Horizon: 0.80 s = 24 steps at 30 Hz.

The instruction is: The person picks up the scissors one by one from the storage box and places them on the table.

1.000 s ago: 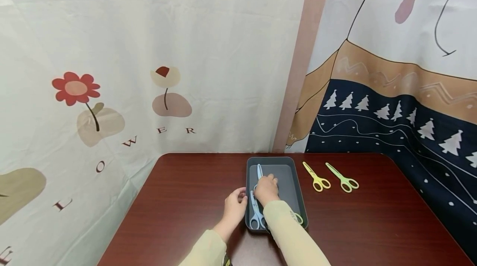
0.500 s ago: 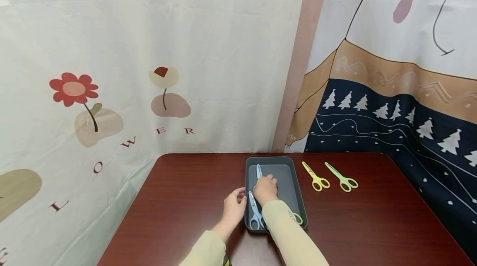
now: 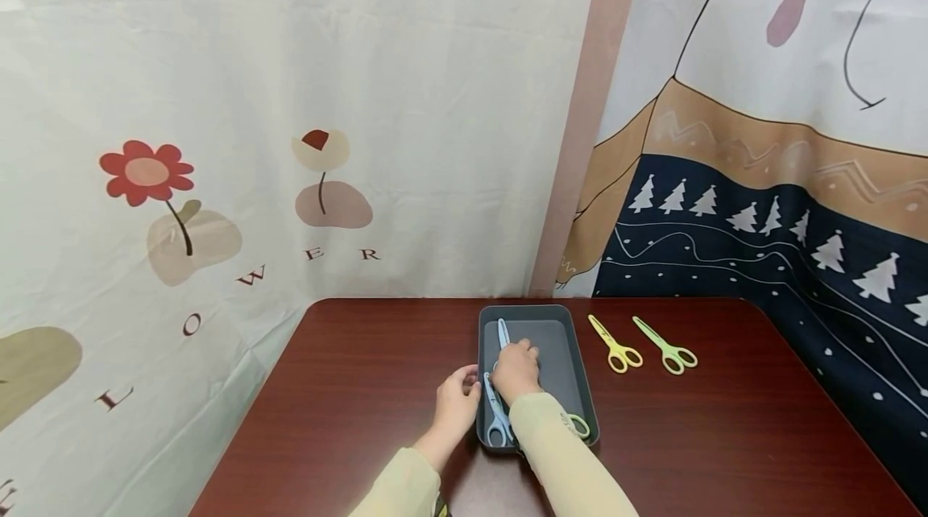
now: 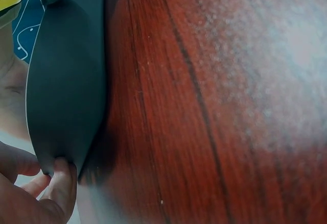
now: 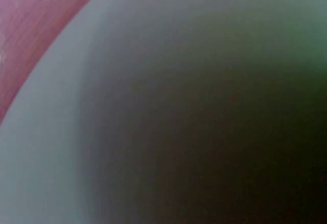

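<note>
A dark grey tray [image 3: 569,340] lies on the table. My left hand [image 3: 457,404] is at its left side; in the left wrist view the fingers [image 4: 62,178] pinch the tray's wall near the rim. Inside the tray, my right hand [image 3: 517,372] is curled over the handle end of a pair of blue scissors [image 3: 503,332], whose blades point to the far end. The fingertips are hidden beneath the hand. A second pair of blue scissors [image 3: 497,420] lies nearer, along the left wall. Past my right sleeve shows a light green scissors handle [image 3: 582,426].
Right of the tray, yellow scissors [image 3: 615,346] and light green scissors [image 3: 665,346] lie on the brown table [image 3: 377,372]. Printed curtains [image 3: 449,114] hang behind the table's far edge. A blurred pale surface fills most of the right wrist view.
</note>
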### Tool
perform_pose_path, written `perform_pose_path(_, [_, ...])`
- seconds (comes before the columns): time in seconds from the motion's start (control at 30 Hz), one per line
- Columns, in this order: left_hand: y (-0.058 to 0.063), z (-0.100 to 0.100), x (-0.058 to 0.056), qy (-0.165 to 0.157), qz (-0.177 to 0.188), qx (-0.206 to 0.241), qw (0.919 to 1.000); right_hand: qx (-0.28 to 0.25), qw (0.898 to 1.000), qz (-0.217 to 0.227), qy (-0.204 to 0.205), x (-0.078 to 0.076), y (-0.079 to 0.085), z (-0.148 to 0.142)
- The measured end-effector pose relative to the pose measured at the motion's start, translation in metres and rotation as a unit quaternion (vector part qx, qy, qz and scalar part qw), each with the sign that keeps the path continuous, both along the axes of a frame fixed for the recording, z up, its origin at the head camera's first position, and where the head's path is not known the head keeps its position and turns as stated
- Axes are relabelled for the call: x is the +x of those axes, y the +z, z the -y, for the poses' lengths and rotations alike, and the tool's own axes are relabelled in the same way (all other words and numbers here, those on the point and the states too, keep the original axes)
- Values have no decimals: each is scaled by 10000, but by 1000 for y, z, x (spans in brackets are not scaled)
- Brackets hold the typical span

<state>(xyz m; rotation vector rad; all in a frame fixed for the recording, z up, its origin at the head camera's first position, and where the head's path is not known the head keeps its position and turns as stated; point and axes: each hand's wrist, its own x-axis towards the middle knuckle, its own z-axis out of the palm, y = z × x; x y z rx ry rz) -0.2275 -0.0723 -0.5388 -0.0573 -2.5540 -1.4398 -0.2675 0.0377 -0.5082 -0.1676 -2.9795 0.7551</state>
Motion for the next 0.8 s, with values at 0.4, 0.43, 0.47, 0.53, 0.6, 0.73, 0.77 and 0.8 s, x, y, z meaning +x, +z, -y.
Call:
perform_pose_path(0.4, [-1,1,-2,-34,15,-12,10000,114,9998,-166,-80,-8,-7,-1])
perform_pose_path(0.43, [-1,1,-2,-29,14,-14,10000,117,9998,-149,-75,-8,-6,-1])
perform_pose_path(0.47, [-1,1,-2,-36,4,-10,10000,90,9999,-122,-82,-8,-6,-1])
perform_pose_path(0.53, [0,1,-2,-28,17,17,10000,46,9999,-66,-75,-9,-5,-1])
perform_pose_path(0.6, [0,1,-1,-24,16,28,10000,5,10000,-15,-49,-8,-3,-1])
perform_pose_path(0.73, [-1,0,-1,-4,16,27,10000,-124,9998,143,-3,-7,3,-1])
perform_pose_path(0.77, [-1,0,-1,-6,10,21,10000,-156,9997,186,12,-7,5,-1])
perform_pose_path(0.8, [-1,1,-1,-10,10,13,10000,-183,9996,215,26,-7,6,-2])
